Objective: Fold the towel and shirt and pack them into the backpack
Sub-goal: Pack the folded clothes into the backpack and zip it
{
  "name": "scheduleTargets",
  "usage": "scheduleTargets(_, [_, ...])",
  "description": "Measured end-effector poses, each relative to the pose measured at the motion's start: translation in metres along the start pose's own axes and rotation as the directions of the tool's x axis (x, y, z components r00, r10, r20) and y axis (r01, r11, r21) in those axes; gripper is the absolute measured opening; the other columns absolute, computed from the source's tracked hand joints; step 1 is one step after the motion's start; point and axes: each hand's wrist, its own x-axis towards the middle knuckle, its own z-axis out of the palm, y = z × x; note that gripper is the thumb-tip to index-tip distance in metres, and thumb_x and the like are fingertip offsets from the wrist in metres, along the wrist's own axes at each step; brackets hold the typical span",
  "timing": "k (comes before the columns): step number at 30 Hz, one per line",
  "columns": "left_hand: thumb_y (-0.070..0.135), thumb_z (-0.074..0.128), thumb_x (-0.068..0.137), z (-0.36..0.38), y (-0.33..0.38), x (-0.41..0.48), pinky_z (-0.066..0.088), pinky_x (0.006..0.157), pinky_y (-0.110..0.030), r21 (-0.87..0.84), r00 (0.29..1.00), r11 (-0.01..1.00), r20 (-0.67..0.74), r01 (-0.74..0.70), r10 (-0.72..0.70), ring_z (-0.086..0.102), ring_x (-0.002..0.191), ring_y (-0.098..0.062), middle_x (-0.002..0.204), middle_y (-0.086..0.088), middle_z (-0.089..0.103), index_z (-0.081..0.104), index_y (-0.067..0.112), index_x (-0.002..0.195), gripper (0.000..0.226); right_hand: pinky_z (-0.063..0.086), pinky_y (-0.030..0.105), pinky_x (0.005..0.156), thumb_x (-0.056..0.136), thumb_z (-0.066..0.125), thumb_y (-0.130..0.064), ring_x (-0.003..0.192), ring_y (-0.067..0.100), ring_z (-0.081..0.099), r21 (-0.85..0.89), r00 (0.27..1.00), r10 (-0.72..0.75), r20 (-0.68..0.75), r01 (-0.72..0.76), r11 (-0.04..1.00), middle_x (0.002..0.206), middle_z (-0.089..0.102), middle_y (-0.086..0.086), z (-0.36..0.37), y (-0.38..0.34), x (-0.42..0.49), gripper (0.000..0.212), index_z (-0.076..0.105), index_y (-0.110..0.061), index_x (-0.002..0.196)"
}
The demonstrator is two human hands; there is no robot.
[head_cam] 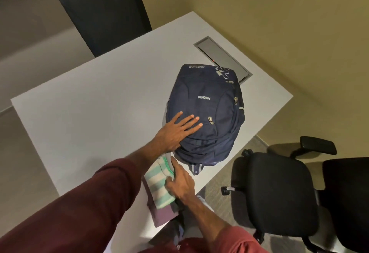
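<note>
Head view, backpack: The navy backpack [207, 101] is laid flat on the white bench [89, 113], towards its right side, with its top end nearest the person.
Left hand: The left hand [175, 131] is laid flat on the near part of the backpack with the fingers straight; nothing is grasped.
Right hand: The right hand [182, 184] is placed at the right edge of the striped cloth [157, 188]. It cannot be told if the cloth is pinched or only touched.
Cloths: The folded striped cloth is stacked on a purple cloth [161, 215] at the near bench edge, just beside the backpack.
Handling: Both cloths are judged light, soft and limp. A fold would be lost if only one corner is lifted, so the stack is better taken from under, with both hands. The backpack fabric is soft and looks full; it is best held at the top while a zip pull [210, 120] is drawn.
Hidden: The main opening is not seen, so open or closed cannot be told. Which cloth is the towel and which the shirt cannot be told. The near end of the stack is covered by the right arm.
Around: A black chair [273, 188] stands to the right.
</note>
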Motion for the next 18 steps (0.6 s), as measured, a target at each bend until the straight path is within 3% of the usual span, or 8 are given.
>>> scheduleTargets(4, [0.05, 0.084, 0.087, -0.003, -0.009, 0.0, 0.008, 0.131, -0.062, 0.065, 1.0, 0.998, 0.009, -0.017, 0.016, -0.003, 0.166, -0.034, 0.178, -0.013, -0.019, -0.017, 0.031, 0.169, 0.132, 0.053, 0.048, 0.108, 0.088, 0.058, -0.037, 0.131, 0.028, 0.061, 0.011, 1.0, 0.02, 0.005, -0.02, 1.0, 0.158, 0.053, -0.002, 0.004, 0.001, 0.003, 0.092, 0.011, -0.045, 0.167])
scheduleTargets(9, [0.047, 0.079, 0.092, -0.021, -0.031, -0.012, 0.009, 0.131, -0.06, 0.089, 0.995, 0.996, -0.099, 0.002, 0.007, -0.001, 0.166, -0.034, 0.179, -0.013, -0.014, -0.008, 0.028, 0.172, 0.12, 0.053, 0.05, 0.108, 0.085, 0.061, -0.041, 0.131, 0.029, 0.062, 0.035, 1.0, 0.022, 0.014, -0.022, 0.999, 0.155, 0.055, -0.004, 0.004, 0.0, 0.003, 0.093, 0.013, -0.047, 0.165])
scheduleTargets(13, [0.049, 0.076, 0.093, -0.059, -0.055, -0.006, 0.009, 0.131, -0.06, 0.108, 0.984, 0.992, -0.172, 0.071, -0.052, -0.004, 0.166, -0.034, 0.179, -0.013, -0.013, -0.007, 0.024, 0.172, 0.118, 0.053, 0.051, 0.108, 0.084, 0.061, -0.07, 0.133, 0.027, 0.063, 0.077, 0.999, 0.025, 0.04, -0.028, 0.997, 0.156, 0.056, -0.009, 0.006, 0.002, 0.01, 0.096, 0.015, -0.047, 0.164])
scheduleTargets(15, [0.052, 0.071, 0.096, -0.083, -0.07, -0.001, 0.008, 0.131, -0.06, 0.106, 0.975, 0.987, -0.199, 0.124, -0.102, -0.006, 0.166, -0.034, 0.179, -0.014, -0.014, -0.008, 0.024, 0.172, 0.113, 0.056, 0.046, 0.104, 0.08, 0.058, -0.085, 0.129, 0.025, 0.066, 0.106, 0.998, 0.038, 0.046, -0.043, 0.993, 0.15, 0.059, -0.013, 0.009, 0.002, 0.013, 0.099, 0.022, -0.044, 0.163])
scheduleTargets(18, [0.061, 0.054, 0.102, -0.115, -0.09, 0.007, 0.009, 0.131, -0.06, 0.109, 0.949, 0.972, -0.263, 0.207, -0.173, -0.006, 0.166, -0.035, 0.179, -0.014, -0.013, -0.007, 0.024, 0.172, 0.099, 0.058, 0.049, 0.1, 0.084, 0.056, -0.084, 0.122, 0.024, 0.07, 0.113, 0.999, 0.034, 0.025, -0.037, 0.993, 0.138, 0.067, -0.011, 0.014, 0.006, 0.018, 0.079, 0.039, -0.04, 0.149])
